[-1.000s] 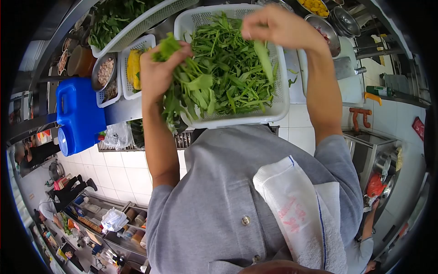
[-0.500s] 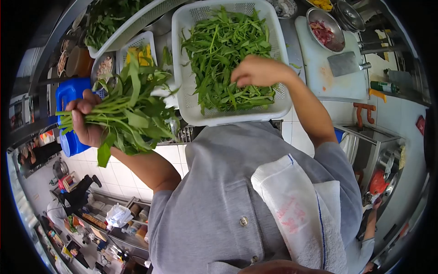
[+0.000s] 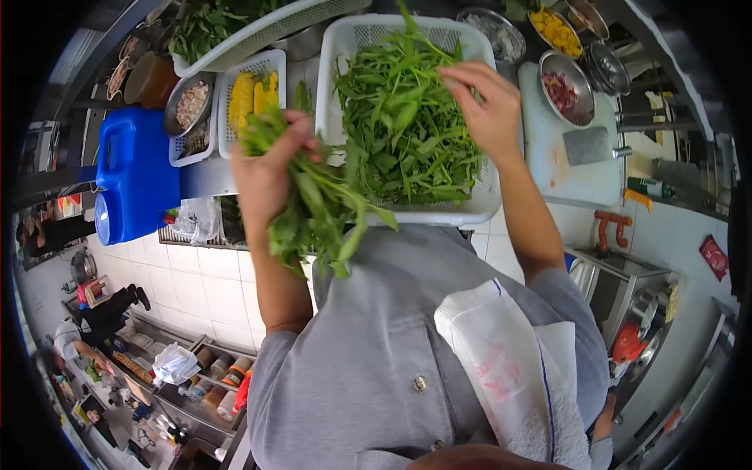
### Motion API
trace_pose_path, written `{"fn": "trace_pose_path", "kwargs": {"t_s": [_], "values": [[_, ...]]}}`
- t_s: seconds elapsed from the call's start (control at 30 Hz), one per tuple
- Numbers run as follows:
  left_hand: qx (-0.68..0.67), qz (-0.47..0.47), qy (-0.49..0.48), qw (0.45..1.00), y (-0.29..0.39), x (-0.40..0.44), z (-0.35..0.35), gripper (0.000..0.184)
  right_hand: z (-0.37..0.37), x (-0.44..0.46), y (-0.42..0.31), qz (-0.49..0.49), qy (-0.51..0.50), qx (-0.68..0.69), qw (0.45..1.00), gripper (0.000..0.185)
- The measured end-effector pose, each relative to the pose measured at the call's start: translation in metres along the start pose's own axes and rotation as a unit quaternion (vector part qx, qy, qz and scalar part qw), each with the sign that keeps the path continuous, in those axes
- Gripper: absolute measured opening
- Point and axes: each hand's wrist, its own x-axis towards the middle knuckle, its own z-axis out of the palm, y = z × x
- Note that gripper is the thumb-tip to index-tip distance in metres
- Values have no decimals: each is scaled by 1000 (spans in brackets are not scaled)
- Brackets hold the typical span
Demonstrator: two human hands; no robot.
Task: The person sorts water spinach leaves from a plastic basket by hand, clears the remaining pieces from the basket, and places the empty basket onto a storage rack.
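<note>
In the head view my left hand (image 3: 270, 168) is closed around a bunch of water spinach (image 3: 317, 200), its leaves hanging down in front of my shirt. The bunch is left of a white perforated basket (image 3: 329, 86), near its side. Loose water spinach (image 3: 423, 164) is heaped in that basket. Above the heap's right side, my right hand (image 3: 489, 110) pinches a sprig of water spinach (image 3: 423, 39) between thumb and fingers. One end of the sprig points up past the basket's far rim.
A blue jug (image 3: 137, 176) stands at the left, beside a bowl of chopped pieces (image 3: 189, 106) and a small basket of yellow pieces (image 3: 243, 98). At right, a cleaver (image 3: 587, 146) and a metal bowl of reddish pieces (image 3: 564, 90) rest on a cutting board (image 3: 548, 168).
My left hand has moved right with its bunch, toward the basket. My right hand has risen from the heap, up and to the right, and now pinches a sprig.
</note>
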Motion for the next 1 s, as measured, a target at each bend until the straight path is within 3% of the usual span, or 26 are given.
{"fn": "trace_pose_path", "kwargs": {"t_s": [0.07,0.23,0.33,0.5,0.63,0.7,0.73,0.77,0.83,0.87,0.9,0.97,1.0], "values": [[-1,-12,-53,999,-11,4,12,15,3,-9,-7,-100,93,-22,990,29],[9,-9,-129,992,-26,13,42,22,17,-22,-18,-196,141,-31,970,32],[60,-107,-183,975,-26,17,53,23,23,-32,-26,-252,103,-96,958,31],[-46,-119,-179,975,-67,36,44,20,35,-51,-32,-256,-21,-111,960,30],[-77,-134,-173,973,-62,34,32,23,18,-54,-32,-201,-64,-11,977,32],[-46,-102,-157,981,-54,30,31,22,12,-63,-30,40,-17,202,978,34],[-44,-89,-160,982,-50,28,31,21,13,-59,-33,128,17,205,970,35],[-43,-89,-161,982,-49,27,31,21,14,-52,-32,128,18,205,970,35],[-27,-89,-171,981,-50,24,32,20,14,-37,-22,368,-48,306,876,34],[-29,-91,-166,982,-52,24,33,19,17,-35,-19,392,-82,356,844,32],[-30,-89,-167,982,-53,22,33,19,20,-38,-13,390,-82,355,846,32],[-75,-116,-163,977,-54,20,30,20,33,-41,-3,340,-180,384,839,27],[-82,-113,-164,977,-56,20,27,21,36,-43,-3,363,-174,395,826,25]]}}
